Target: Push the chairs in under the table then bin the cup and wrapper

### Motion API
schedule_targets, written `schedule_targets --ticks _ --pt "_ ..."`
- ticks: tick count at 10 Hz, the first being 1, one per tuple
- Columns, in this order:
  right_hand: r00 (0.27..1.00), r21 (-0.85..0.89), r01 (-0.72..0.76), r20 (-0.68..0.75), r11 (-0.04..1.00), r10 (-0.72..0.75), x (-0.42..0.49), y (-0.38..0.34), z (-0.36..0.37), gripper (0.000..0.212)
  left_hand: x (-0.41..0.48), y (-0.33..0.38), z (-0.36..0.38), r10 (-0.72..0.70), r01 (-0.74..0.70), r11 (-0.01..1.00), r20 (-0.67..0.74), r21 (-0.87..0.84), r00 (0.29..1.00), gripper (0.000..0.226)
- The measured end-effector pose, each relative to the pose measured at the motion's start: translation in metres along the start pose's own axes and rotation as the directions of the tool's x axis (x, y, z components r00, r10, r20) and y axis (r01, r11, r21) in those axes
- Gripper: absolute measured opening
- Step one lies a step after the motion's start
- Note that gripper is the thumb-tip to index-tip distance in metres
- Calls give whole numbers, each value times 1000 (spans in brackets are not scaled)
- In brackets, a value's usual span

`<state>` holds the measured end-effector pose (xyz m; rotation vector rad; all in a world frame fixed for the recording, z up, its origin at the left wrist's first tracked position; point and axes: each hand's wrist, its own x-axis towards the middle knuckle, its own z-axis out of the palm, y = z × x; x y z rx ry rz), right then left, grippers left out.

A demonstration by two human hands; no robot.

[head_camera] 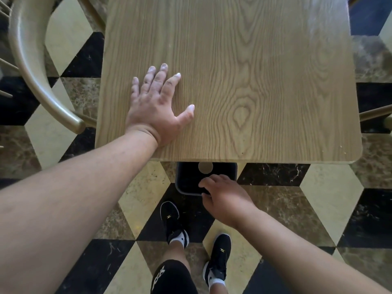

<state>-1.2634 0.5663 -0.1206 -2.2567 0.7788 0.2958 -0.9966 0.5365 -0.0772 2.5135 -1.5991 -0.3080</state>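
Two hands: left hand flat on table; right hand, fingers loosely spread and empty, over black bin at lower centre, likely finishing binning.

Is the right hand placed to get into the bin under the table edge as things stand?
Probably yes. The right hand hovers over the near rim of the black bin, whose near part sticks out from under the table. Nothing lies between them; the left hand rests flat on the tabletop.
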Motion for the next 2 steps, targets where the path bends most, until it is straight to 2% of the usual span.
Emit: schedule_targets --ticks 1,2 --pt "979 -9 172 -111 985 -171 -14 -29 -36 24 3 -1 -1 5 -5 1000 -5 -9 1000 87" --pt "917 50 279 -309 959 -251 -8 -46 -78 16 1 1 -4 6 -6 1000 -14 -10 1000 87"
